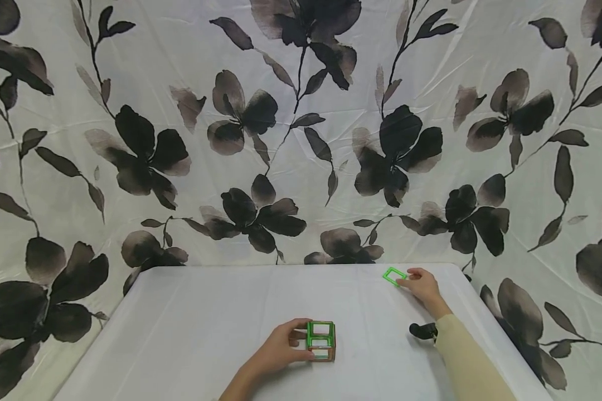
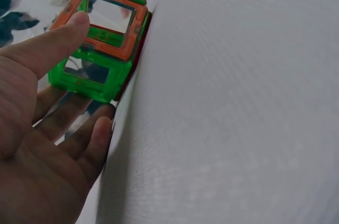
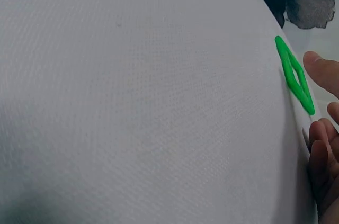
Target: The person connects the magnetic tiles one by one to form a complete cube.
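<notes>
In the head view my left hand [image 1: 280,346] holds a small box built of green and orange magnetic tiles [image 1: 321,329] on the white table. The left wrist view shows the thumb [image 2: 71,30] on an orange-framed face, with fingers behind and below the box. Farther back to the right, my right hand [image 1: 423,289] is at a single green square frame tile [image 1: 390,280]. In the right wrist view, thumb and fingers are spread apart beside the green tile [image 3: 288,73]. A gap shows between thumb and tile there.
A black curved object [image 1: 421,332] shows beside the right sleeve [image 1: 469,356]. The white table [image 1: 190,323] ends at the back against a white curtain [image 1: 331,184] printed with dark flowers.
</notes>
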### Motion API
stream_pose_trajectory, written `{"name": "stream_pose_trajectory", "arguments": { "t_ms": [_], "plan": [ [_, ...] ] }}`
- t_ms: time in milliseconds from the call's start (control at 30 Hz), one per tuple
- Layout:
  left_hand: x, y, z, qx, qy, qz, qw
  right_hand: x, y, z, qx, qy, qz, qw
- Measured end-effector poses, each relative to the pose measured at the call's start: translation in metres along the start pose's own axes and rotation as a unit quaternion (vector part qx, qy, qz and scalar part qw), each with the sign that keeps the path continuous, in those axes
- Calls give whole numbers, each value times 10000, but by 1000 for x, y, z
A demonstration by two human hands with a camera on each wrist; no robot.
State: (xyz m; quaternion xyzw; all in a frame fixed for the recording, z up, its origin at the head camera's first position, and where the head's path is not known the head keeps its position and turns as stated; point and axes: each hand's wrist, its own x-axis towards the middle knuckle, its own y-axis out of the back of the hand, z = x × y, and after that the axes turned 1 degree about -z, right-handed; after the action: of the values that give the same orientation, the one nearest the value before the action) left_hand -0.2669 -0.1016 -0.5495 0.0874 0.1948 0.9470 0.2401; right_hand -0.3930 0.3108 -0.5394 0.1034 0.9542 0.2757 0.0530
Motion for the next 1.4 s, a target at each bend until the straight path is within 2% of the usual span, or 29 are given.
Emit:
{"name": "stream_pose_trajectory", "arguments": {
  "t_ms": [367, 633, 1033, 1400],
  "plan": [
    [2, 0, 3, -24, 138, -52, 9999, 2, 0, 8, -530, 187, -41, 9984],
    [0, 0, 6, 38, 63, -51, 10000, 0, -2, 3, -677, 199, -1, 9975],
    [0, 0, 8, 196, 356, -147, 9991, 2, -7, 8, -1069, 51, 3, 9943],
    [0, 1, 8, 250, 212, -172, 9993, 0, -5, 3, -1295, 115, 87, 9915]
  ]
}}
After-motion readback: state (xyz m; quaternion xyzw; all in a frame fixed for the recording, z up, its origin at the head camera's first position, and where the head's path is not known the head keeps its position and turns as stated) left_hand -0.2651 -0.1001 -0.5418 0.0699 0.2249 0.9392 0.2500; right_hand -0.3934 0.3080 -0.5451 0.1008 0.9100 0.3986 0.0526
